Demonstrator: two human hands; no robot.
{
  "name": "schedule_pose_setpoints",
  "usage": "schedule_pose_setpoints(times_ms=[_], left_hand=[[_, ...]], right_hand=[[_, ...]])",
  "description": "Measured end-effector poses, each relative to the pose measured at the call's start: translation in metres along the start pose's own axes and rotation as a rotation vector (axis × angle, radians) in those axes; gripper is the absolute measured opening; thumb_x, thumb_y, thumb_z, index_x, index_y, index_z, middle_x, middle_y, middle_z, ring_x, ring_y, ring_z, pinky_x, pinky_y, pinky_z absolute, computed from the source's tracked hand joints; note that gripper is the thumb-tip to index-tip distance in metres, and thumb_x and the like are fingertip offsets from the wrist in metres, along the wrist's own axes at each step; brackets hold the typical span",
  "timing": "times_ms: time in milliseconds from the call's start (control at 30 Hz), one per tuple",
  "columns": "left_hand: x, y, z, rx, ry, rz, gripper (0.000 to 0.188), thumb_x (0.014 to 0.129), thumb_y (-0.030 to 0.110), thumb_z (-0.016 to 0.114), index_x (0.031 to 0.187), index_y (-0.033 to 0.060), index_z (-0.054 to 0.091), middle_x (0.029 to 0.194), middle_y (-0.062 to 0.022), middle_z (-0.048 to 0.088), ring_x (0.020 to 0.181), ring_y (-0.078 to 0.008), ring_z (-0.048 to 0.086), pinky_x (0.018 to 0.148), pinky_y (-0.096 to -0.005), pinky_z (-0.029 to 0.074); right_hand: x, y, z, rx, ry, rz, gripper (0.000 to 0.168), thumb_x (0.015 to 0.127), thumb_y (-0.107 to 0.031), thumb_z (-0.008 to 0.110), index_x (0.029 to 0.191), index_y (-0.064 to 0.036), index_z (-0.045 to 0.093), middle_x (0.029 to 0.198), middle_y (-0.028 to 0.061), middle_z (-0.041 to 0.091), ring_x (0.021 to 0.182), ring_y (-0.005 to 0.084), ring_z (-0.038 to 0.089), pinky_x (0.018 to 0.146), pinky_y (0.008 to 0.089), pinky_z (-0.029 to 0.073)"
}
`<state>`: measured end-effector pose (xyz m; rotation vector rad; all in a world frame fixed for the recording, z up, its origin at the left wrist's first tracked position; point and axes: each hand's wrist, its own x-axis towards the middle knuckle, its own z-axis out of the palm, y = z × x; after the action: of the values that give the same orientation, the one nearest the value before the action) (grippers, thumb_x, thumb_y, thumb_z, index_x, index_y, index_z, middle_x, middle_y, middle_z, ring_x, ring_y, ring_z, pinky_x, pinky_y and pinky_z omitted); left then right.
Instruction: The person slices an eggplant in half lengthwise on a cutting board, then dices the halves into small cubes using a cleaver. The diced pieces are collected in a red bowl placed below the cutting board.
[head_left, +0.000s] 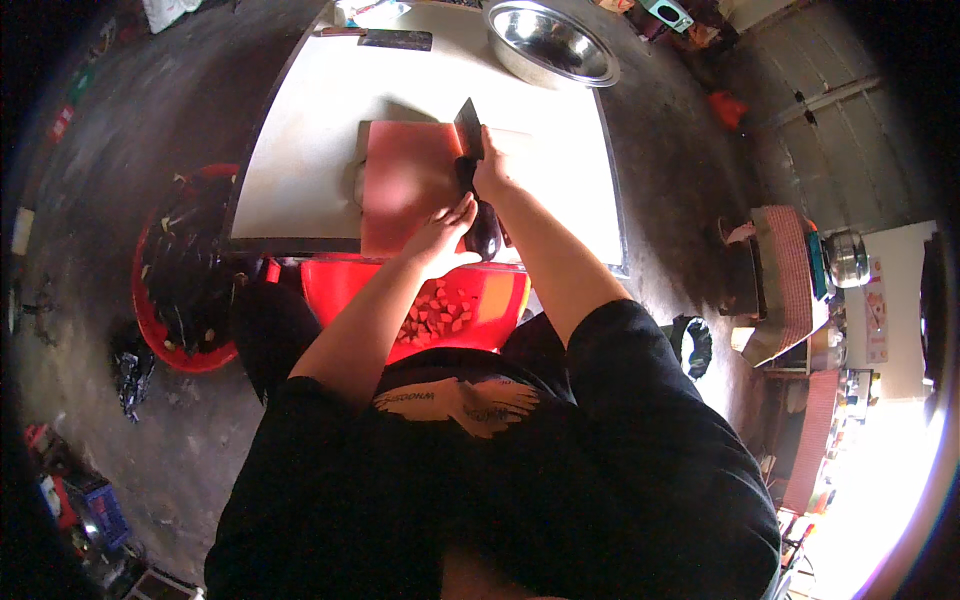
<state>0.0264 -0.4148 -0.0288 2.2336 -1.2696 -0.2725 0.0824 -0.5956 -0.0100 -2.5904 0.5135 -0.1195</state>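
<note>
On a white table, a pinkish-red cutting board (412, 180) lies near the front edge. My right hand (495, 165) is closed around a cleaver (469, 129), whose dark blade stands nearly upright at the board's right side. Just below it, my left hand (446, 236) rests with its fingers against a dark purple eggplant (486, 232) at the board's near right corner. Whether the left hand grips the eggplant cannot be told. Under the table's front edge a red basin (502, 307) holds several cut chunks (439, 315).
A second cleaver (397, 39) lies at the table's far left, and a steel bowl (555, 45) stands at its far right. On the floor at left sits a red tub (142, 307) full of long dark eggplants (195, 262). A lined bin (691, 346) stands at right.
</note>
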Motion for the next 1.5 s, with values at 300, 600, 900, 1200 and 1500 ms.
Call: schedule_pose_setpoints(times_ms=[300, 600, 900, 1200, 1500], left_hand=[[0.002, 0.014, 0.004, 0.076, -0.013, -0.128, 0.092, 0.088, 0.046, 0.064, 0.154, 0.0049, 0.016, 0.162, -0.013, 0.016, 0.141, -0.0383, 0.031, 0.117, -0.0453, 0.028], [0.003, 0.014, 0.001, 0.102, 0.04, -0.161, 0.093, 0.087, 0.048, 0.065, 0.155, 0.0068, 0.016, 0.162, -0.0098, 0.017, 0.141, -0.0338, 0.032, 0.116, -0.0479, 0.029], [0.001, 0.013, 0.001, 0.091, 0.09, -0.105, 0.09, 0.087, 0.047, 0.065, 0.153, 0.0035, 0.022, 0.16, -0.0164, 0.022, 0.14, -0.0374, 0.034, 0.115, -0.0473, 0.029], [0.003, 0.018, 0.002, 0.163, 0.083, -0.13, 0.089, 0.084, 0.05, 0.065, 0.152, 0.0062, 0.027, 0.16, -0.0112, 0.024, 0.138, -0.0352, 0.038, 0.111, -0.0492, 0.034], [0.001, 0.013, 0.0, 0.23, 0.032, -0.164, 0.09, 0.087, 0.052, 0.062, 0.155, 0.0084, 0.022, 0.162, -0.0089, 0.021, 0.141, -0.0343, 0.034, 0.114, -0.0475, 0.03]], right_hand=[[-0.025, -0.036, -0.062, -0.181, -0.175, 0.058, 0.092, 0.076, 0.009, 0.054, 0.156, -0.022, 0.02, 0.093, 0.0263, 0.067, 0.068, 0.0329, 0.069, 0.054, 0.0426, 0.056], [-0.103, -0.049, -0.131, 0.066, -0.444, 0.122, 0.075, 0.084, 0.003, 0.043, 0.155, -0.017, 0.025, 0.073, 0.0174, 0.065, 0.045, 0.0209, 0.057, 0.04, 0.034, 0.046], [-0.127, -0.047, -0.131, 0.159, -0.448, 0.216, 0.058, 0.086, 0.004, 0.048, 0.141, -0.01, 0.038, 0.069, 0.0183, 0.062, 0.044, 0.0208, 0.056, 0.039, 0.0339, 0.044], [-0.139, -0.023, -0.095, 0.612, -0.29, 0.187, 0.073, 0.085, -0.001, 0.055, 0.151, -0.01, 0.028, 0.081, 0.0185, 0.065, 0.054, 0.023, 0.062, 0.044, 0.036, 0.049], [-0.142, -0.014, -0.045, 0.478, -0.015, 0.174, 0.073, 0.087, 0.009, 0.042, 0.154, -0.013, 0.024, 0.11, 0.0244, 0.06, 0.077, 0.0276, 0.059, 0.064, 0.0381, 0.049]])
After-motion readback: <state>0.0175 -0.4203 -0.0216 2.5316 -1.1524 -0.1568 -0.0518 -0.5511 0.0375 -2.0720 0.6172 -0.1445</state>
